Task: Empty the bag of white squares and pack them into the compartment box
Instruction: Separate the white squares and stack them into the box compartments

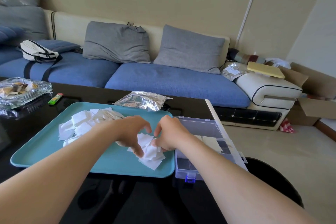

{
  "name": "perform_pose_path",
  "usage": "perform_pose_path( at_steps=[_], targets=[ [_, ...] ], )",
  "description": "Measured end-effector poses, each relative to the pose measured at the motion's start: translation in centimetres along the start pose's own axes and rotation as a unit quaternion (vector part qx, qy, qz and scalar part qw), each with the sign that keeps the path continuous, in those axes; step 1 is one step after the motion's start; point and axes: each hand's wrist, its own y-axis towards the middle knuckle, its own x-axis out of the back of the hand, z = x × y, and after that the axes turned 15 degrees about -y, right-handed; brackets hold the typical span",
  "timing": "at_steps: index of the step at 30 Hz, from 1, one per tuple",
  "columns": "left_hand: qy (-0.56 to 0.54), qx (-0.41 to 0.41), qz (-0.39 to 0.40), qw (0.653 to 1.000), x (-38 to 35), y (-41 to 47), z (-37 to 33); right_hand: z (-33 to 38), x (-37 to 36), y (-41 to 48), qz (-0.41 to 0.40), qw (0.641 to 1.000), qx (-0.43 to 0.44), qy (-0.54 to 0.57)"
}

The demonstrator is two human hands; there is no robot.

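While both hands meet over the teal tray [54, 156], the left hand [131, 132] curls its grip round a small heap of white squares [151, 154], and the right hand [169, 132] has its grip pinched on the same heap. More squares lie in the clear box [183, 165] touching the tray's right edge. The foil bag [143, 101] lies on the tabletop [81, 95] beyond.

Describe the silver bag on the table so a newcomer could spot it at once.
Find the black table before the blue sofa. Just behind the teal tray lies the silver bag, crinkled, with a clear zip top. Its lookalike sits off the table, on the sofa's white arm.
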Motion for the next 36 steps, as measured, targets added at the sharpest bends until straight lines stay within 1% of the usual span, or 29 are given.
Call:
perform_pose_path(
  at_steps=[3,6,15,19,21,24,26,29,34,36],
  targets=[
    [0.031,0.007,0.008,0.999,-0.4,0.1,0.1,-0.9,0.4,-0.2,0.001,0.999,0.033,-0.005],
    [0.035,0.011,0.018,0.999,-0.7,0.5,0.4,-1.4,0.3,0.1,0.001,0.999,0.049,0.003],
    [0.05,0.016,-0.002,0.999,-0.5,0.7,0.8,-2.2,0.4,0.2,-0.014,0.998,0.063,-0.019],
    [0.037,0.012,-0.02,0.999,-0.1,0.6,1.1,-2.1,0.6,0.2,-0.05,0.996,0.067,0.0],
    [0.013,0.013,-0.045,0.999,0.2,0.5,1.2,-1.9,0.5,0.4,-0.075,0.995,0.072,0.001],
    [-0.016,0.013,-0.085,0.996,0.2,0.3,1.0,-2.0,0.3,0.8,-0.09,0.993,0.077,0.003],
    [-0.067,0.013,-0.111,0.991,0.4,0.3,0.9,-2.1,0.4,0.9,-0.102,0.991,0.083,0.011],
    [-0.177,0.006,-0.12,0.977,0.7,0.3,0.8,-2.2,0.8,0.7,-0.104,0.991,0.072,0.053],
    [-0.243,-0.01,-0.15,0.958,1.0,0.4,0.6,-2.2,1.1,0.1,-0.086,0.992,0.066,0.065],
    [-0.3,-0.007,-0.147,0.942,1.0,0.5,0.8,-2.2,1.2,0.1,-0.096,0.992,0.063,0.058]
  ],
)
